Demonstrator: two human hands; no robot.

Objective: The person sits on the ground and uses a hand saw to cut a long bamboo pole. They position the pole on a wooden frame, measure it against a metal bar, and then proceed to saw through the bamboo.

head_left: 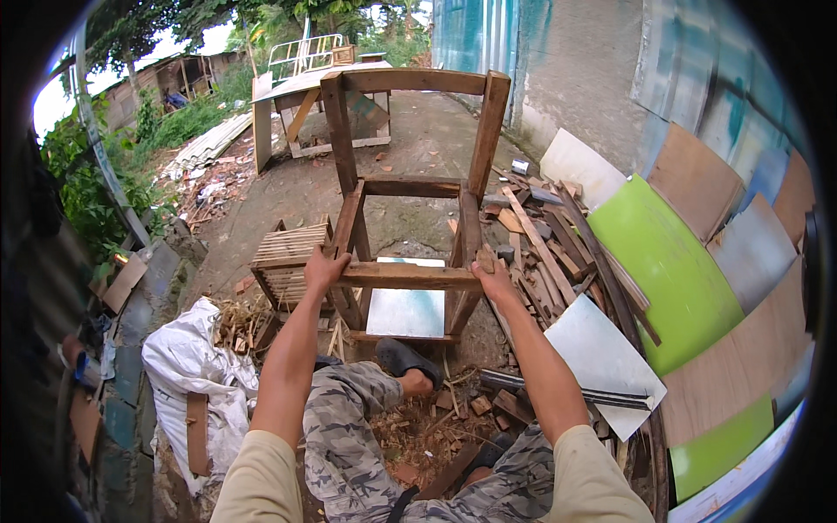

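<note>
A bare wooden chair frame stands upright before me, its backrest on the far side and its seat opening unfilled. My left hand is closed round the near left corner of the seat frame. At the near right corner, my right hand grips the frame too. A small brown wood piece shows at that hand's fingers; whether it is loose or part of the frame I cannot tell. Low down within the chair's legs, a pale white-blue panel is visible.
A slatted wooden crate sits left of the chair, near a white sack. Scrap wood lies heaped at right, beside a green panel and a white sheet. Behind stands a table. Wood scraps litter the ground around my feet.
</note>
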